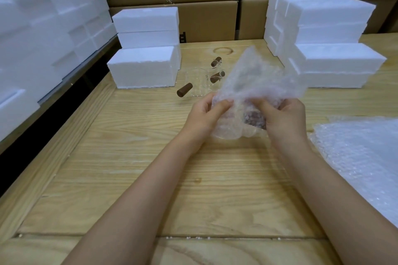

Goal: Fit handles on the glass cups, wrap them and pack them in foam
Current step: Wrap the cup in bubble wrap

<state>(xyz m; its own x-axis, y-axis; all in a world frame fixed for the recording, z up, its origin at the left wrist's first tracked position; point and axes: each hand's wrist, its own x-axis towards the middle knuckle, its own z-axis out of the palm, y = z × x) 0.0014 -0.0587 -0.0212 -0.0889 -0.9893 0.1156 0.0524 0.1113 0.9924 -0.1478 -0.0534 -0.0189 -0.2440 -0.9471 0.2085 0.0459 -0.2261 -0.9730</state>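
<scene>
**A:** How far along?

**B:** Mid-wrap, I'd judge. Foam boxes (144, 66) are stacked at eleven and one o'clock, none open. A spare bubble wrap pile (361, 157) lies at four.

**A:** The hands?

**B:** Dead centre. The left hand (206, 114) pinches the bubble wrap sheet (256, 79). The right hand (284, 118) grips the wrapped cup (237, 129), handle fitted.

**A:** What's left?

**B:** One bare glass cup (197, 82) at twelve, three loose brown handles (184, 90) around it. Foam packing isn't started.
</scene>
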